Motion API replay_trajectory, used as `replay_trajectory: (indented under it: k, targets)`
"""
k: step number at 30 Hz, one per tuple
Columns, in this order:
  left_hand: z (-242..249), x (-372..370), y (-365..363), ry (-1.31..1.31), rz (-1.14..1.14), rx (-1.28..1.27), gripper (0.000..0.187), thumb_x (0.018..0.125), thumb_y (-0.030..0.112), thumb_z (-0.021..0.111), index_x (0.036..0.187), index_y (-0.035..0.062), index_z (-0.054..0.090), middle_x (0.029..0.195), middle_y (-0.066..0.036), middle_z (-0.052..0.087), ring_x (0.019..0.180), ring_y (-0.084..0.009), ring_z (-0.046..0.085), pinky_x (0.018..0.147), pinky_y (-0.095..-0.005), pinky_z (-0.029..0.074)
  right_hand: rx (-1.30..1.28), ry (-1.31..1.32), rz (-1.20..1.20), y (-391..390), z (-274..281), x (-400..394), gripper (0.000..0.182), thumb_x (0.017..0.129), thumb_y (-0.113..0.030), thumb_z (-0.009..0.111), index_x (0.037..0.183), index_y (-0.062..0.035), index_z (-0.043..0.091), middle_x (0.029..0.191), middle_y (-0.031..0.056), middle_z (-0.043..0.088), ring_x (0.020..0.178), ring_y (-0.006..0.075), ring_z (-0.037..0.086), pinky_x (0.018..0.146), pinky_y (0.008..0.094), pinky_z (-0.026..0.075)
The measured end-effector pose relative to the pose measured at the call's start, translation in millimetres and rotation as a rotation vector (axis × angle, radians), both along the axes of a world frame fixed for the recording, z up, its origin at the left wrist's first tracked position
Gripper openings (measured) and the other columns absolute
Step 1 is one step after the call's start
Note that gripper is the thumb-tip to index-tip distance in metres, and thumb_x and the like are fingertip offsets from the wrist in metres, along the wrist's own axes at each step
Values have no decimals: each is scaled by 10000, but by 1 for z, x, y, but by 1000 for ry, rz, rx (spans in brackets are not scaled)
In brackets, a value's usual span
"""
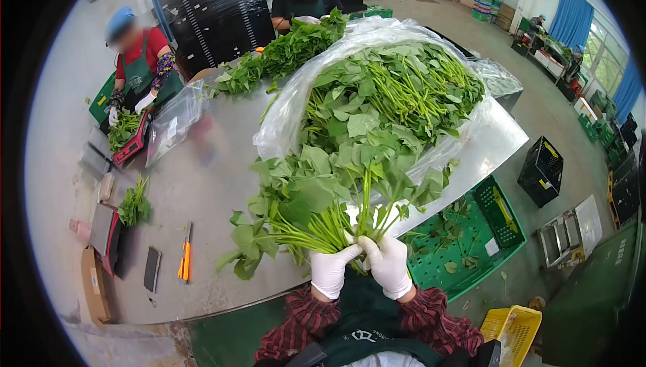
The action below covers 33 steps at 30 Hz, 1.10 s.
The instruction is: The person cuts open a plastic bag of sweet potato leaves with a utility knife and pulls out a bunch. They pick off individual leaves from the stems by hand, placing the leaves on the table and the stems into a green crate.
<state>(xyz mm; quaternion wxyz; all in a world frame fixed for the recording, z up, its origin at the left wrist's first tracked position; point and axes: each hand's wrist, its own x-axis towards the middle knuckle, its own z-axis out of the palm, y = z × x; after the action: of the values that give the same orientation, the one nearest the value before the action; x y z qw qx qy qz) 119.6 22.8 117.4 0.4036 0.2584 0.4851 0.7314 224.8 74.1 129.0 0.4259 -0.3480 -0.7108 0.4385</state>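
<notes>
My left hand (331, 271), in a white glove, is closed round the stems of a bunch of leafy greens (309, 222). Its leaves fan out to the left and forward over the table edge. Beside it, thumbs nearly touching, my gloved right hand (390, 267) pinches a few more leafy green stems (365, 209) that stand upright against the bunch. Just beyond both hands lies a big heap of the same greens (397, 91) in an opened clear plastic bag (286, 121). The stem ends below my fingers are mostly hidden.
On the metal table (222, 199) lie an orange-handled knife (184, 259), a phone (153, 269), a small bunch of greens (135, 204) and a scale (108, 236). A green crate (464, 259) with loose leaves sits at right. Two co-workers handle greens across the table.
</notes>
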Motion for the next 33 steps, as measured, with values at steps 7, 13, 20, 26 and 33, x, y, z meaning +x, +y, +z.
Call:
replay_trajectory:
  k: [7, 13, 20, 26, 33]
  targets:
    - [-3, 5, 3, -278, -91, 96, 221, 687, -110, 676, 811, 30, 559, 791, -15, 578, 734, -132, 578, 678, -252, 468, -155, 64, -50, -7, -1, 9, 125, 835, -73, 598, 865, 45, 626, 574, 56, 579, 409, 81, 497, 407, 230, 384]
    - [-14, 5, 1, -464, -194, 105, 211, 710, -120, 636, 812, 40, 542, 811, -22, 571, 762, -146, 570, 714, -256, 462, 299, -72, 13, -5, -3, 18, 98, 838, -73, 588, 854, 11, 637, 490, 17, 530, 397, 117, 514, 401, 264, 386]
    - [-9, -25, 10, -601, -162, 91, 147, 820, -65, 538, 883, 60, 494, 864, -137, 571, 807, -240, 576, 745, -345, 487, 52, -115, 154, -17, -19, 44, 67, 827, 1, 557, 888, 13, 581, 679, 47, 580, 517, 108, 527, 496, 247, 440]
    - [-7, -49, 11, -518, -33, 186, 212, 823, -36, 565, 1006, 51, 502, 896, -107, 579, 840, -234, 571, 800, -361, 466, -294, 313, -396, 43, 13, 107, 149, 899, -133, 494, 871, 5, 540, 795, 117, 656, 426, 61, 425, 406, 203, 340]
    - [-4, -55, 8, -436, -293, 204, 189, 822, 20, 599, 999, 17, 536, 889, -81, 574, 877, -234, 559, 846, -395, 455, -97, -407, -543, 83, -10, 151, 322, 783, -162, 661, 1018, 34, 557, 739, 149, 615, 624, 208, 623, 554, 293, 487]
